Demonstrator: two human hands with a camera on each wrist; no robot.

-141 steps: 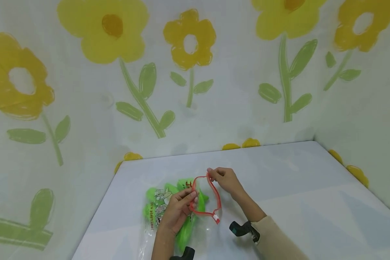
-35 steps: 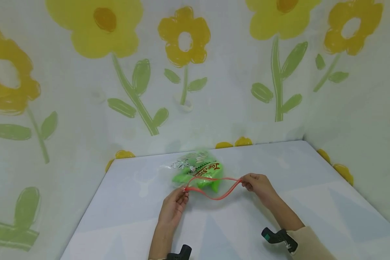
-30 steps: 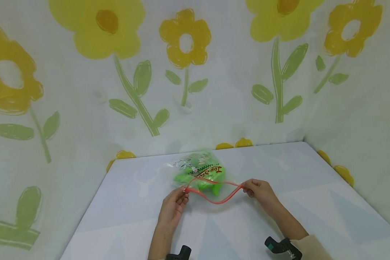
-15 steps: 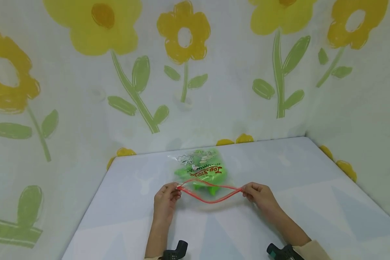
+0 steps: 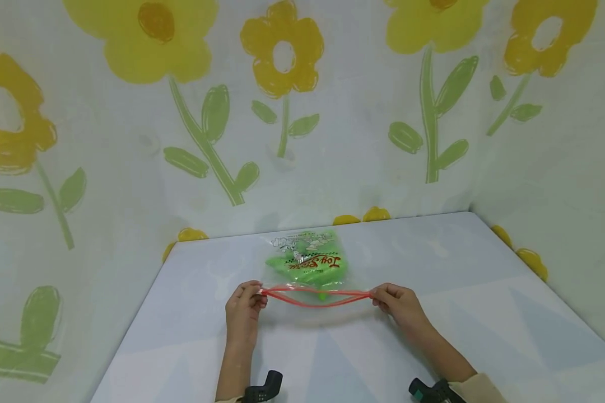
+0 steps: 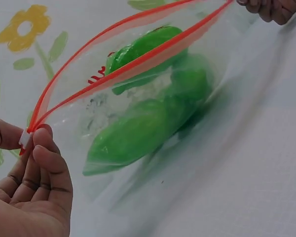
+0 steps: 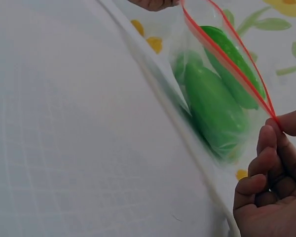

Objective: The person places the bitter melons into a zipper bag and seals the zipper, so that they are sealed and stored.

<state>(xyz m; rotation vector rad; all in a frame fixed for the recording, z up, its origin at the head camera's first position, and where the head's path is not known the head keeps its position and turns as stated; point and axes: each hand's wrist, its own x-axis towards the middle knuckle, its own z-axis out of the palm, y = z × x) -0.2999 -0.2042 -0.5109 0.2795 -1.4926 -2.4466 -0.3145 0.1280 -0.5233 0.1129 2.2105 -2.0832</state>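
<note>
A clear zip bag (image 5: pixel 307 260) with cartoon print and dark red lettering lies toward the back of the table, in front of both hands. Its orange-red zip edge (image 5: pixel 315 305) is stretched between them, the mouth parted in a narrow gap. My left hand (image 5: pixel 242 316) pinches the left end, thumb and finger at the white slider (image 6: pixel 24 139). At the opposite end, my right hand (image 5: pixel 403 308) pinches the strip's corner between thumb and index finger. Inside are smooth, bulging bright green pieces (image 6: pixel 133 133), long and rounded, seen through the plastic in both wrist views.
The white table (image 5: pixel 484 313) has a pale blue triangle pattern. A wall covering (image 5: pixel 343 168) with yellow flowers rises behind its back edge and along the sides. Black wrist cameras (image 5: pixel 264 387) sit on both forearms near the front.
The bag, earlier lying at the left with its mouth looped wide, is now farther back. Over the last second my left hand has moved left, drawing the mouth straighter and narrower.
</note>
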